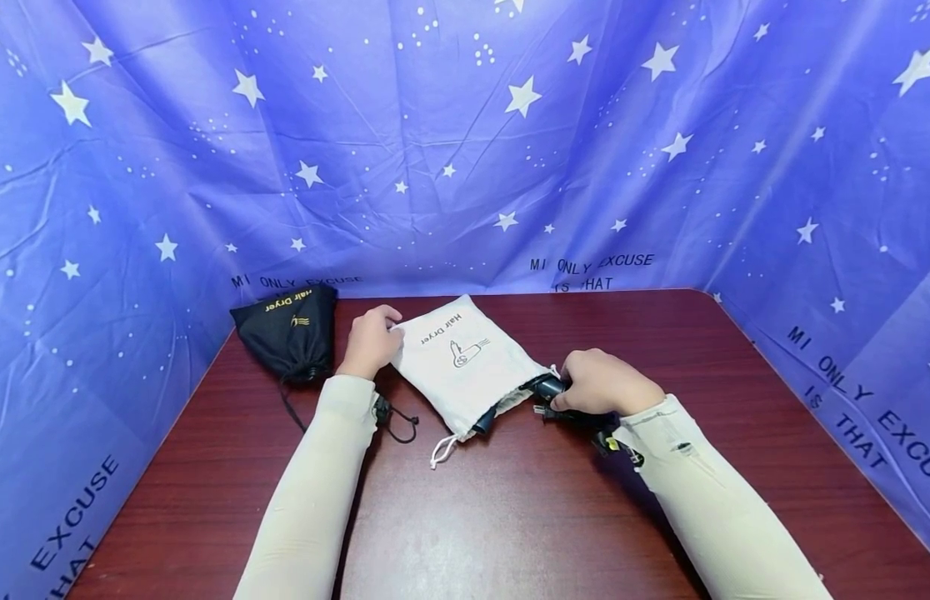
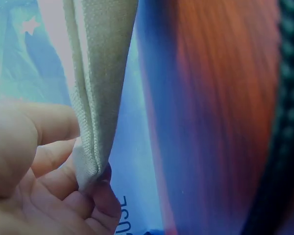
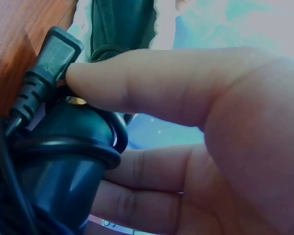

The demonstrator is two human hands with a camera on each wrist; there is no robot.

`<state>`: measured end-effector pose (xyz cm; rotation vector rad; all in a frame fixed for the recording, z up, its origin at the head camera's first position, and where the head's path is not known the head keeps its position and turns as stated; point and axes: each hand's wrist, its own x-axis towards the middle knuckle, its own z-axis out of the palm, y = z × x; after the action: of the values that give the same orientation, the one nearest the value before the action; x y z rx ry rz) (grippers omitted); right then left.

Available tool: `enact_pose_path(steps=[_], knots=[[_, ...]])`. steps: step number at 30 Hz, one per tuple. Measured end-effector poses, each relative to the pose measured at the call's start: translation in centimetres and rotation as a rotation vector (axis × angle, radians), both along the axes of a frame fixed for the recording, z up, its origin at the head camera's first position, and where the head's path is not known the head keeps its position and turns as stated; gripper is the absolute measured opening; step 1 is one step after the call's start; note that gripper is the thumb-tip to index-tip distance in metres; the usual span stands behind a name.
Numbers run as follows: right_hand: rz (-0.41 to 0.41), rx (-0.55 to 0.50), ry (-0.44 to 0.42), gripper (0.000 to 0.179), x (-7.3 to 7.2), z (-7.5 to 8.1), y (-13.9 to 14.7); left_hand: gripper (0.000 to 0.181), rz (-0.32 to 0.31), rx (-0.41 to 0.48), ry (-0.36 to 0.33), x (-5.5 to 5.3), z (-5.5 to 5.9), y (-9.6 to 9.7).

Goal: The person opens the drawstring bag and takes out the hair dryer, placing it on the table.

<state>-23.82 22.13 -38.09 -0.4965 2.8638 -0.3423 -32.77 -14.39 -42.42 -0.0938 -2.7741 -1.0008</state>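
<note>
Two cloth bags on a reddish-brown table [image 1: 472, 517], head view: one white bag [image 1: 457, 379], printed "Hair Dryer" with a line drawing, lying between the hands; one black bag [image 1: 285, 342], gold "Hair Dryer" lettering, gathered at the neck, left of the left hand [image 1: 371, 340]. One dark hair dryer [image 1: 547, 387], partly inside the white bag's open mouth, partly covered by the right hand [image 1: 603, 382]; a plug [image 1: 542, 411] beside that hand. Behind: one blue curtain [image 1: 405, 150], white stars, black lettering including "MI ONLY EXCUSE". Left wrist view: thumb and fingers pinching the white bag's seamed corner; a blurred dark cord [image 2: 288, 98] down the right edge, hiding some table. Right wrist view: thumb and fingers grasping the dryer's handle, wound with black cable [image 3: 68, 146].
</note>
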Motion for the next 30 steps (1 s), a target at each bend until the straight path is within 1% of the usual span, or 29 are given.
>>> enact_pose_path(steps=[2,5,9,15,23,30], knots=[[0.003,0.001,0.004,0.022,-0.03,0.01,0.06,0.024,0.013,0.008,0.017,-0.06,-0.02,-0.10],[0.004,0.002,0.008,0.021,-0.06,0.01,0.13,0.018,0.013,0.014,0.034,-0.05,-0.06,-0.20],[-0.004,0.002,0.004,0.020,-0.10,0.08,0.24,0.014,0.004,0.006,0.024,0.01,-0.06,-0.29],[0.005,-0.017,0.002,0.019,-0.20,0.19,0.37,0.015,0.022,0.008,-0.002,-0.05,-0.03,-0.35],[0.002,-0.017,-0.008,0.019,-0.21,0.28,0.65,0.016,0.043,0.018,-0.003,0.00,0.21,-0.29],[-0.002,-0.025,-0.023,0.018,-0.24,0.35,0.78,0.017,0.046,0.034,-0.016,0.13,0.43,-0.35]])
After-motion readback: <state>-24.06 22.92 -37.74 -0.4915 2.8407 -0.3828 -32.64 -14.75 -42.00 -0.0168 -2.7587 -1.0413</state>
